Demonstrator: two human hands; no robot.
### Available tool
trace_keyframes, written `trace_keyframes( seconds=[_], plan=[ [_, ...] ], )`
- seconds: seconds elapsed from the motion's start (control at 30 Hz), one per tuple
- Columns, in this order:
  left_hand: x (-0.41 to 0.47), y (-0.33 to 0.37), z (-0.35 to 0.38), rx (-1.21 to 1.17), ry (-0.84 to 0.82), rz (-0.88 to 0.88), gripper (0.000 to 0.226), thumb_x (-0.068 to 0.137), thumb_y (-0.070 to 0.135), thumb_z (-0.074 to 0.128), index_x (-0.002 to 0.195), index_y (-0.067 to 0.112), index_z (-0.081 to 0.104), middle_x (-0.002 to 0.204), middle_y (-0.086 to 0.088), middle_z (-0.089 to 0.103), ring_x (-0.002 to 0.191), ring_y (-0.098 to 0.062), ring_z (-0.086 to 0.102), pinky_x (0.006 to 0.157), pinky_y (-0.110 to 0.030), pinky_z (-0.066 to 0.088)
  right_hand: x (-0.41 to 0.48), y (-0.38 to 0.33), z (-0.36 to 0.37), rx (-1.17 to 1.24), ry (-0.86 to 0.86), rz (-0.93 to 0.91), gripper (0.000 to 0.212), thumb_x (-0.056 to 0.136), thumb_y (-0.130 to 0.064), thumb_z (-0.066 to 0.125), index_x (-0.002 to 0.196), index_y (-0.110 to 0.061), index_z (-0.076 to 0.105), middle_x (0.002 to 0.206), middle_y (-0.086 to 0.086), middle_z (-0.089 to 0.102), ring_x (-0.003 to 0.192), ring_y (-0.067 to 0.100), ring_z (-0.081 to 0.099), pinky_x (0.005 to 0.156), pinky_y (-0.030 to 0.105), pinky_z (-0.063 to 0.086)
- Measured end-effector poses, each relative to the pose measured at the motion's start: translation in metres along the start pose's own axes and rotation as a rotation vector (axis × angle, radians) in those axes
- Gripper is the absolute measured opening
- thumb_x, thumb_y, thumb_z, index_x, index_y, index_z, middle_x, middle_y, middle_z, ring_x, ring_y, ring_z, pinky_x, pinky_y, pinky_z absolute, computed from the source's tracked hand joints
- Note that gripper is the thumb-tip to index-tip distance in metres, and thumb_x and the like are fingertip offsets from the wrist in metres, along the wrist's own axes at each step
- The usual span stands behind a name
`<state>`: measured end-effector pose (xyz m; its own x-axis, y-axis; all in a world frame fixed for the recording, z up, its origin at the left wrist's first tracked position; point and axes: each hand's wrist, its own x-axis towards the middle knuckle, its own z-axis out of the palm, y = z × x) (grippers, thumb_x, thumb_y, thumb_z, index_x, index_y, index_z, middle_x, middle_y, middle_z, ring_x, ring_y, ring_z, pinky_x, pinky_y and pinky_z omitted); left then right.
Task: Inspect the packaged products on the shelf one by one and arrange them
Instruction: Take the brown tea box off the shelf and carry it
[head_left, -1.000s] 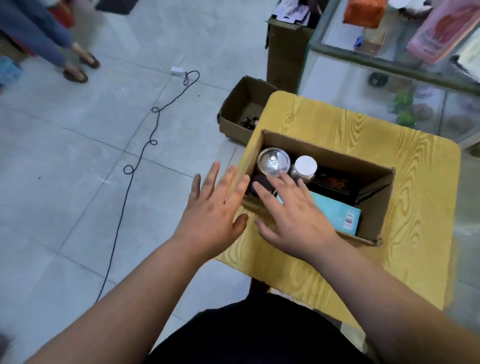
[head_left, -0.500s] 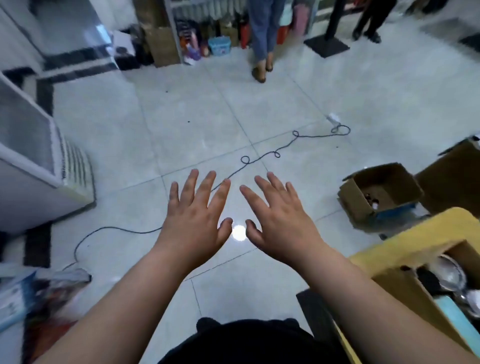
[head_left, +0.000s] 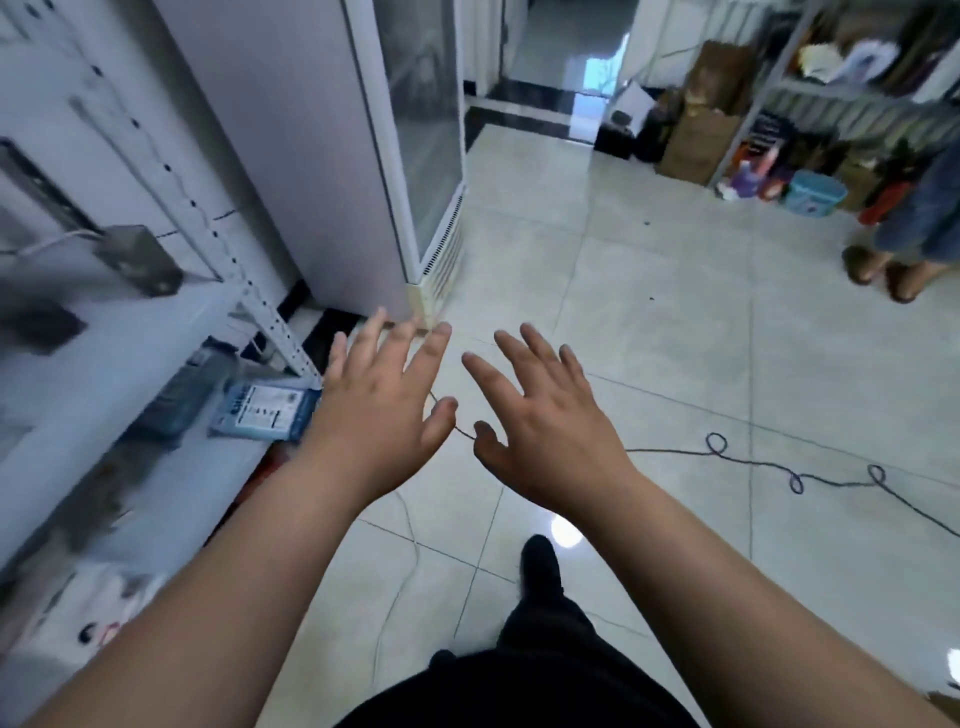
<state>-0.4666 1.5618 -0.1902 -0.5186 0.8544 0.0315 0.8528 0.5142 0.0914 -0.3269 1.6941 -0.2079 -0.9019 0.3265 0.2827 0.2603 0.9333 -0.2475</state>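
Reaching out with both arms over the floor (head_left: 675, 312), I have nothing in hand: my left grip (head_left: 379, 410) and right grip (head_left: 545, 431) are both wide, fingers spread, palms down, side by side and clear of every product. The shelf (head_left: 78, 374) stands to my left, and the goods on it are where the work lies. Nearest is a blue packet (head_left: 265, 410), lying flat at the shelf's front corner just beside the outer edge of my left grip and, as far as I can see, untouched. A darker packet (head_left: 179, 397) lies next to it, further in and too blurred to read. More packs (head_left: 88, 613) sit lower down near my left forearm, also blurred. By my reckoning the inspecting is not under way here: no item is lifted or turned, and the two packets lie askew rather than squared. Whether any has been checked I cannot tell. What is left, as I judge it, is nearly everything: take the blue packet, look it over, set it straight, then go on one by one.
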Motion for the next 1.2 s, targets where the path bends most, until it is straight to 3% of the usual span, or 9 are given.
trace_keyframes(
  seconds=[0.23,0.37,0.5,0.63,0.83,1.07,1.2],
  plan=[
    [0.025,-0.061,-0.025,0.069,0.057,-0.357,0.069,0.1,0.053,0.032,0.162,0.028,0.016,0.169,-0.006,0.019,0.156,-0.034,0.006,0.124,-0.06,0.011,0.124,-0.012,0.027,0.116,-0.068,-0.304,0.067,0.083,-0.027,0.07,0.147,-0.017,0.053,0.153,0.02,0.048,0.148,0.042,0.036,0.115,0.065,0.034],
    [0.029,-0.088,-0.045,0.14,0.054,-0.542,0.073,0.099,0.053,0.035,0.162,0.03,0.009,0.17,-0.005,0.013,0.157,-0.033,0.003,0.125,-0.058,0.007,0.191,-0.03,0.033,0.175,-0.122,-0.479,0.063,0.089,-0.041,0.048,0.147,-0.018,0.051,0.153,0.019,0.048,0.148,0.042,0.037,0.116,0.065,0.034],
    [0.016,-0.105,-0.06,0.178,0.072,-0.749,0.075,0.097,0.055,0.031,0.163,0.03,0.007,0.17,-0.005,0.012,0.157,-0.032,0.001,0.125,-0.057,0.005,0.235,-0.061,0.043,0.197,-0.148,-0.659,0.067,0.087,-0.035,0.067,0.149,-0.02,0.048,0.156,0.017,0.044,0.151,0.04,0.032,0.118,0.062,0.027],
    [-0.015,-0.119,-0.065,0.185,0.117,-0.911,0.073,0.095,0.058,0.019,0.162,0.029,0.013,0.168,-0.007,0.02,0.156,-0.035,0.008,0.124,-0.06,0.009,0.259,-0.104,0.052,0.227,-0.188,-0.84,0.066,0.088,-0.035,0.066,0.15,-0.021,0.047,0.159,0.016,0.039,0.153,0.04,0.027,0.12,0.06,0.023],
    [-0.079,-0.163,-0.08,0.28,0.168,-1.054,0.069,0.094,0.051,0.034,0.154,0.018,0.041,0.151,-0.017,0.049,0.144,-0.044,0.038,0.116,-0.069,0.026,0.275,-0.198,0.065,0.271,-0.176,-1.031,0.066,0.084,-0.033,0.07,0.146,-0.018,0.053,0.151,0.019,0.048,0.148,0.043,0.036,0.116,0.065,0.033],
    [-0.141,-0.244,-0.106,0.296,0.294,-1.119,0.069,0.095,0.051,0.035,0.154,0.017,0.041,0.151,-0.015,0.049,0.145,-0.043,0.038,0.116,-0.065,0.028,0.299,-0.313,0.07,0.303,-0.115,-1.134,0.061,0.086,-0.039,0.056,0.144,-0.019,0.053,0.15,0.017,0.049,0.147,0.039,0.037,0.115,0.062,0.035],
    [-0.162,-0.291,-0.123,0.288,0.396,-1.061,0.069,0.096,0.052,0.035,0.156,0.018,0.036,0.154,-0.016,0.044,0.147,-0.042,0.033,0.118,-0.061,0.027,0.323,-0.365,0.068,0.321,-0.102,-1.13,0.063,0.089,-0.037,0.062,0.148,-0.02,0.048,0.155,0.016,0.044,0.152,0.039,0.029,0.119,0.061,0.028]
  ],
)
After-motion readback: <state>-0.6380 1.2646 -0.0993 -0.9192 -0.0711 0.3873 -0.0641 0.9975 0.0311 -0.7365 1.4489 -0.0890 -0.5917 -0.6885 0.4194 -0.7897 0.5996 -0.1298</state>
